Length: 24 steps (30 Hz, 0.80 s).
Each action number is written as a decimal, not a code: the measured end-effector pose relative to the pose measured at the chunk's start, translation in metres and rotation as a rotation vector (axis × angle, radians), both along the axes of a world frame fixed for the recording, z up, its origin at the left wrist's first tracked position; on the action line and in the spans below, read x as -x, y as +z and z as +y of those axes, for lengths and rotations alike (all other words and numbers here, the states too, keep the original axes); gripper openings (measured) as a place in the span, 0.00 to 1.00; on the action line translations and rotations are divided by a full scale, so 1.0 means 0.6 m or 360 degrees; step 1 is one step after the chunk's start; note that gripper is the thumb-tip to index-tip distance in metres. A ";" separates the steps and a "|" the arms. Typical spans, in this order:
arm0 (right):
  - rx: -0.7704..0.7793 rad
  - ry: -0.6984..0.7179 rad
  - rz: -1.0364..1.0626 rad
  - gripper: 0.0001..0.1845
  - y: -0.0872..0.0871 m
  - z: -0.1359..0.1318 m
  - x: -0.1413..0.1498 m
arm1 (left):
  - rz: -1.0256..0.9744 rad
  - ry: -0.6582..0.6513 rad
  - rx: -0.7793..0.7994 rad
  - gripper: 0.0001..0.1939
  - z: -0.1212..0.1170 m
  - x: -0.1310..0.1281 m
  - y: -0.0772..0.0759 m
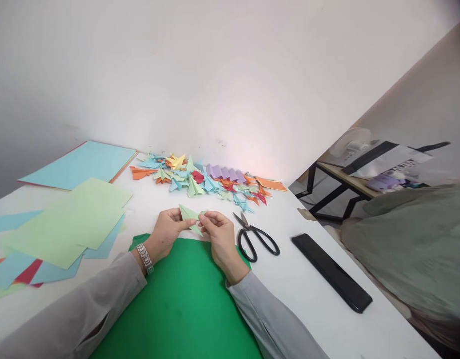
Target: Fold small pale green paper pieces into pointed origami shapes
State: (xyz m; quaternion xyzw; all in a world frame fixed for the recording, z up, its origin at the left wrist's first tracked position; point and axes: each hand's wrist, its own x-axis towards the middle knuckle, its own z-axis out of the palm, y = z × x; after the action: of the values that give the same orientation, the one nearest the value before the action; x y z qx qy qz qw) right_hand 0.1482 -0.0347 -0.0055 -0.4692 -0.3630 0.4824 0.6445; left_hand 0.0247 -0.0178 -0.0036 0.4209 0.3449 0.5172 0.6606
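Note:
A small piece of folded light green paper (187, 214) is held up between my two hands, above the far edge of a green sheet or cloth (185, 294). My left hand (165, 232) pinches its left side with the thumb in front; a bracelet circles that wrist. With thumb and fingertips, my right hand (219, 234) grips the paper's right corner, and the fingers partly hide it. Black-handled scissors (252, 238) lie with blades parted just right of my right hand. Beyond both hands spreads a heap of small folded paper pieces (194, 177) in many colours.
Loose green sheets (73, 219) overlap blue and red ones at the left. Behind them lies a stack of large blue paper (84, 162). A long black case (331, 271) rests near the table's right edge. Farther right are a person's green-grey clothing (409, 244) and another table (342, 177).

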 end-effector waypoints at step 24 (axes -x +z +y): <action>0.0007 0.0138 -0.0241 0.10 0.000 -0.004 -0.001 | -0.0033 0.0016 0.0072 0.16 0.000 0.001 0.007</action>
State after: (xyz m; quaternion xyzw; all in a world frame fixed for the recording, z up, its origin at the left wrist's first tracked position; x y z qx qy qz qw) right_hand 0.1488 -0.0370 -0.0057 -0.4896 -0.4297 0.4736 0.5928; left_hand 0.0243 -0.0179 0.0006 0.3988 0.3518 0.5168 0.6709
